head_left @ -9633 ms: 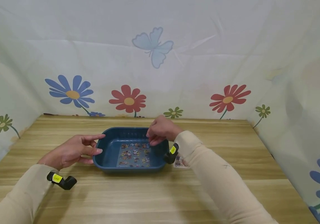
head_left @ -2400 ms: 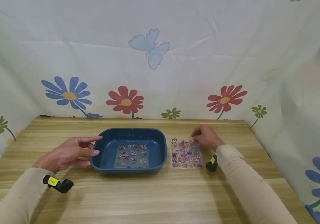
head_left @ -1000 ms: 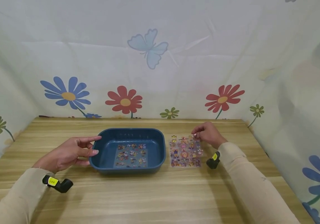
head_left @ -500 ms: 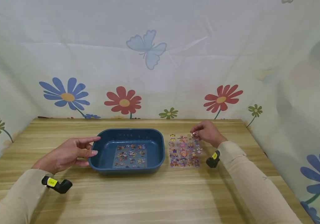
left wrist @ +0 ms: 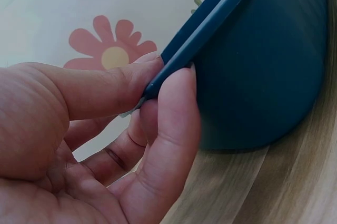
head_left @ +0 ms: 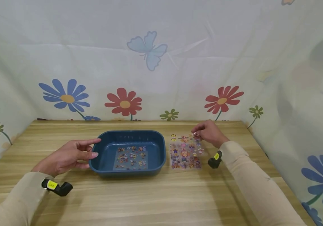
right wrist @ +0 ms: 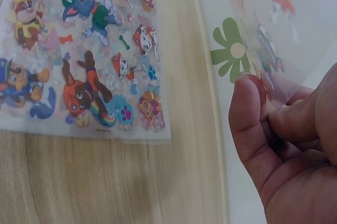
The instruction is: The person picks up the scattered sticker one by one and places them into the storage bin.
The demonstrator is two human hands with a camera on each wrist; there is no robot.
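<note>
in the head view, the left hand point(head_left: 68, 155) pinches the left rim of a dark blue tray point(head_left: 127, 171), and a clear sticker sheet point(head_left: 136, 162) lies flat inside it. to the right, the right hand point(head_left: 210, 133) pinches the far right corner of a lifted clear sheet point(head_left: 182, 139), above a stack of printed sheets point(head_left: 184, 164) just beside the tray. each sleeve carries a black wrist mount with a yellow label point(head_left: 52, 185), its characters too small to read surely. the bench point(head_left: 122, 201) has pale wood grain; white cloth point(head_left: 192, 28) printed with blue, red and green flowers and a pale blue butterfly encloses it on three sides. in the left wrist view, the fingers grip both sides of the tray's rim. in the right wrist view, thumb and finger hold the lifted sheet; cartoon puppies in caps cover the stack.
</note>
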